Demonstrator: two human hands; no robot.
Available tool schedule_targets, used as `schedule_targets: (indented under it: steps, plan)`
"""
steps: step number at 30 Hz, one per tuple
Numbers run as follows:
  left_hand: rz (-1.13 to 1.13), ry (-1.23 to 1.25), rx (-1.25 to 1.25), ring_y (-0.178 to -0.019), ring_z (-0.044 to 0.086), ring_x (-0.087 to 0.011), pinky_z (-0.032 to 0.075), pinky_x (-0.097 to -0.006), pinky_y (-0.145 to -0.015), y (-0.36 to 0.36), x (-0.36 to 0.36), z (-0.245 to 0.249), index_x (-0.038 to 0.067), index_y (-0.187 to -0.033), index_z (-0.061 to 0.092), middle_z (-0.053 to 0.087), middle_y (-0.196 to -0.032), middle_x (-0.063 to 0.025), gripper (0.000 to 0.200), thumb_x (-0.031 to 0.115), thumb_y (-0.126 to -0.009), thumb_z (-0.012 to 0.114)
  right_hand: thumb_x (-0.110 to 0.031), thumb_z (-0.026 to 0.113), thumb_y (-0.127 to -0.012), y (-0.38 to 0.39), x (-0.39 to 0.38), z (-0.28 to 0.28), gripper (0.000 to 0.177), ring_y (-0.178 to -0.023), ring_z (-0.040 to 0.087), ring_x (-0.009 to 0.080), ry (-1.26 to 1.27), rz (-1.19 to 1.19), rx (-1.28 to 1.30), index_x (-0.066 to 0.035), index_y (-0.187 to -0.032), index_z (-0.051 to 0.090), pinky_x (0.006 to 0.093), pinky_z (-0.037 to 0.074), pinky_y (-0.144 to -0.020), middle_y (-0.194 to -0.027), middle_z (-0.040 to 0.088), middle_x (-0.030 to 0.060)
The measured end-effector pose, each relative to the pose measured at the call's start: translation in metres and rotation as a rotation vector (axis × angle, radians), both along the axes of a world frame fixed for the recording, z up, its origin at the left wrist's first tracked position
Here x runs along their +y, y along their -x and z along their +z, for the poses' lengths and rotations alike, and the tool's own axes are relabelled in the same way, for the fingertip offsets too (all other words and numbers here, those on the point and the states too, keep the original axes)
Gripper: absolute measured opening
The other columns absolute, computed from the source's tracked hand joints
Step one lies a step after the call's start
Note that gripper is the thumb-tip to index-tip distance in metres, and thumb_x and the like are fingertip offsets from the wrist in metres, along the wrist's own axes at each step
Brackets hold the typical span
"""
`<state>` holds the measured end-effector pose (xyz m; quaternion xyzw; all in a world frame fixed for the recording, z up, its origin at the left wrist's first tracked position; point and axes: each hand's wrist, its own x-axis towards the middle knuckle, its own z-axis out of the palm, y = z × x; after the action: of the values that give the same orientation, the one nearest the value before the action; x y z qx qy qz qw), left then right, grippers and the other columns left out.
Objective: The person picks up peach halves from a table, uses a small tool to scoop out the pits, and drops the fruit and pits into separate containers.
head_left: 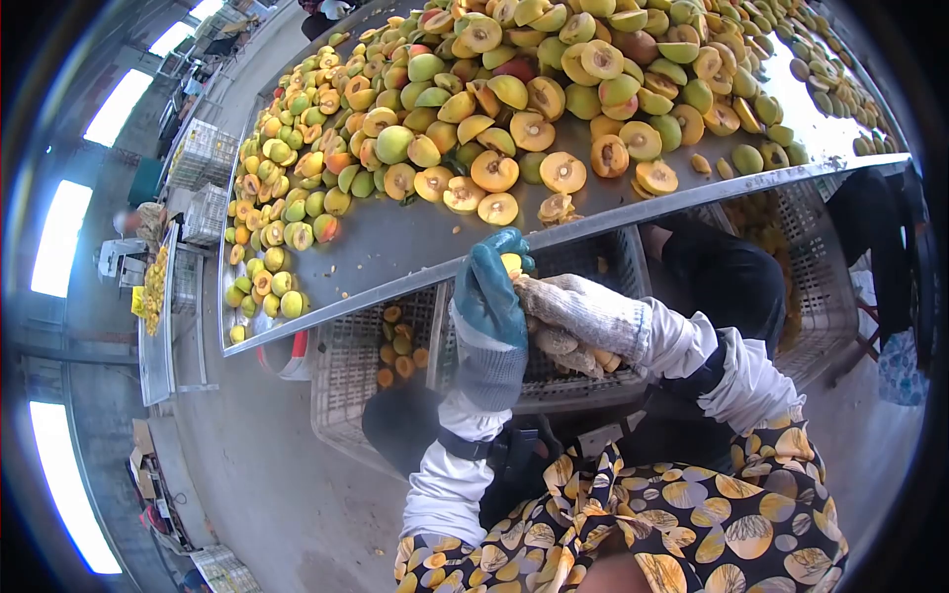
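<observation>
My left hand (491,296), in a teal-coated glove, is closed around a piece of yellow stone fruit (511,264) at the table's near edge. My right hand (583,321), in a grey-white knitted glove, meets it there. A light wooden-looking handle (605,360) pokes out of the right fist; the working end of this tool is hidden by the gloves and fruit. Beyond both hands lies a large heap of halved and whole stone fruit (497,171), yellow-green with orange flesh, many halves with brown pits. One torn half (557,208) sits close to the rim.
The metal table (386,242) has a raised rim. Below my hands stands a plastic crate (554,390); another crate (341,395), to its left, holds several fruit pieces. A third crate (816,257) is at the right, near a person's dark-clothed leg (870,237). Another person (148,222) is at far left.
</observation>
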<state>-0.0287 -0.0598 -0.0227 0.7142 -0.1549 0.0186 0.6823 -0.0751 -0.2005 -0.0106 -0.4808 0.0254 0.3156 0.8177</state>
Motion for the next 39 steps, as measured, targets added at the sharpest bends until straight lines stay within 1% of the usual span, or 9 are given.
schedule_targets:
  steps: [4,14,17,21,25,26,29,34,39]
  plan:
    - [-0.176,0.112,0.126,-0.089,0.067,-0.0164,0.055,-0.03,-0.081,-0.006,0.01,-0.002,-0.004,-0.116,0.065,0.071,-0.1,-0.0121,0.051,0.041,-0.109,0.041,-0.057,0.047,-0.103,-0.002,-0.01,-0.009,0.047,-0.037,0.043,0.009,-0.518,0.184,0.294,-0.011,-0.093,0.054,0.0242,0.035,-0.03,-0.055,0.042,-0.0046]
    - [-0.384,0.0,0.092,-0.09,0.069,-0.0199,0.056,-0.0317,-0.082,-0.021,0.022,-0.001,-0.003,-0.107,0.069,0.073,-0.101,-0.0148,0.056,0.044,-0.109,0.038,-0.053,0.046,-0.105,-0.01,-0.007,-0.049,0.045,-0.036,0.043,0.0084,-0.875,0.375,0.444,-0.011,-0.092,0.055,0.0243,0.037,-0.031,-0.055,0.044,-0.0045]
    - [-0.341,0.081,0.19,-0.085,0.07,-0.0197,0.056,-0.0309,-0.08,-0.017,0.023,-0.001,-0.003,-0.104,0.07,0.073,-0.097,-0.0144,0.056,0.045,-0.109,0.04,-0.052,0.047,-0.104,-0.007,-0.015,0.004,0.046,-0.037,0.046,0.0088,0.082,0.241,0.019,-0.008,-0.092,0.057,0.024,0.038,-0.032,-0.055,0.048,-0.0017]
    - [-0.236,0.066,0.396,-0.077,0.069,-0.0185,0.057,-0.0307,-0.075,-0.024,0.046,0.007,-0.001,-0.102,0.071,0.073,-0.09,-0.0121,0.058,0.049,-0.107,0.042,-0.05,0.059,-0.097,-0.009,-0.008,-0.013,0.048,-0.055,0.065,0.0372,0.93,0.098,-1.038,-0.002,-0.088,0.063,0.0479,0.052,-0.053,-0.062,0.063,0.0163]
    - [0.06,-0.782,0.257,-0.084,0.071,-0.0271,0.056,-0.0391,-0.079,-0.072,0.149,-0.01,0.004,-0.111,0.071,0.073,-0.102,-0.0177,0.058,0.051,-0.106,0.039,-0.048,0.063,-0.093,-0.005,-0.015,-0.036,0.047,-0.069,0.07,0.0389,1.359,0.273,-0.695,-0.002,-0.1,0.064,0.0468,0.057,-0.063,-0.07,0.068,0.0191]
    - [0.141,-1.331,0.105,-0.094,0.07,-0.0345,0.054,-0.0442,-0.087,-0.078,0.145,0.01,0.006,-0.115,0.071,0.071,-0.11,-0.0213,0.054,0.049,-0.104,0.042,-0.052,0.061,-0.091,-0.004,-0.017,-0.045,0.053,-0.077,0.072,0.0391,1.404,0.282,-0.633,0.0,-0.103,0.064,0.048,0.058,-0.068,-0.078,0.071,0.0203]
    - [0.2,-1.445,0.06,-0.104,0.068,-0.037,0.052,-0.0462,-0.092,-0.111,0.109,0.026,0.008,-0.117,0.07,0.07,-0.114,-0.022,0.054,0.053,-0.1,0.045,-0.052,0.062,-0.091,-0.005,-0.01,-0.039,0.053,-0.078,0.072,0.0403,1.248,0.249,-0.599,-0.001,-0.104,0.064,0.0489,0.057,-0.07,-0.079,0.071,0.0215]
    - [0.188,-1.261,0.017,-0.1,0.069,-0.0396,0.054,-0.0459,-0.09,-0.161,-0.001,-0.013,0.002,-0.12,0.062,0.072,-0.105,-0.0237,0.058,0.049,-0.086,0.068,-0.054,0.061,-0.092,-0.006,-0.015,-0.05,0.056,-0.078,0.07,0.0421,1.31,0.233,-0.602,0.001,-0.101,0.066,0.0488,0.056,-0.072,-0.084,0.07,0.0242]
    - [0.043,-0.822,0.024,-0.083,0.072,-0.0261,0.059,-0.0356,-0.072,-0.169,0.018,-0.035,-0.003,-0.114,0.064,0.072,-0.102,-0.0175,0.05,0.037,-0.086,0.072,-0.052,0.053,-0.101,-0.006,-0.025,-0.018,0.055,-0.051,0.061,0.0213,0.53,-0.046,-0.291,0.002,-0.106,0.064,0.0351,0.053,-0.052,-0.064,0.061,0.0093]
